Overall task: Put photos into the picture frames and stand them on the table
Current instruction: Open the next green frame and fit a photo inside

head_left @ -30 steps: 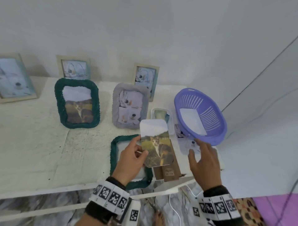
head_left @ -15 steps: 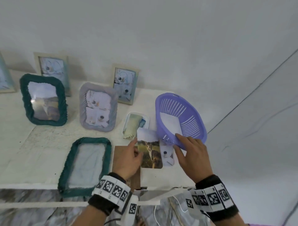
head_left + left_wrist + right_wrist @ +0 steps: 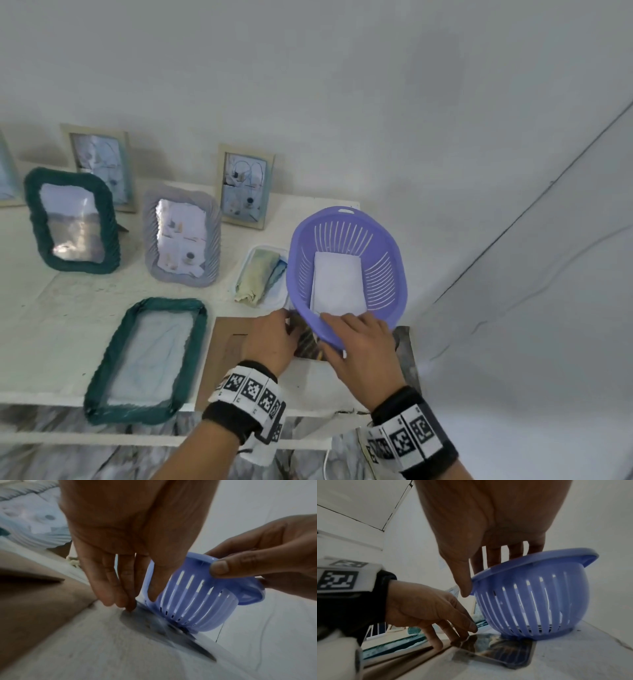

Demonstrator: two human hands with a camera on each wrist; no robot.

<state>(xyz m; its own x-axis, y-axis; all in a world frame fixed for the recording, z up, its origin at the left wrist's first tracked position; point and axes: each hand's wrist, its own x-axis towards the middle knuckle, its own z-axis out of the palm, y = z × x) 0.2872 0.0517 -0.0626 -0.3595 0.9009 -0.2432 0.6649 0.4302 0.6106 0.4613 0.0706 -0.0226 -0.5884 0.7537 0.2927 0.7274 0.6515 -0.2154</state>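
A cat photo (image 3: pixel 305 342) lies flat on the white table, its far end under the tilted purple basket (image 3: pixel 387 274). My left hand (image 3: pixel 286 322) touches the photo's near edge (image 3: pixel 496 647) with straight fingertips (image 3: pixel 130 605). My right hand (image 3: pixel 356 339) grips the basket's near rim (image 3: pixel 530 608), thumb outside and fingers inside. White photo sheets (image 3: pixel 337 284) lie in the basket. An empty green frame (image 3: pixel 168 303) lies flat at the front left, with a brown backing board (image 3: pixel 226 346) beside it.
A green frame with a cat photo (image 3: pixel 72 222) and a grey frame (image 3: pixel 181 240) stand behind. Two wooden frames (image 3: pixel 99 164) (image 3: pixel 245 186) lean at the wall. A white tray with a cloth (image 3: pixel 263 274) sits left of the basket. The table's front edge is close.
My left hand has brought the cat photo down from the air onto the table. My right hand has taken hold of the basket's rim and tipped it over the photo's far end.
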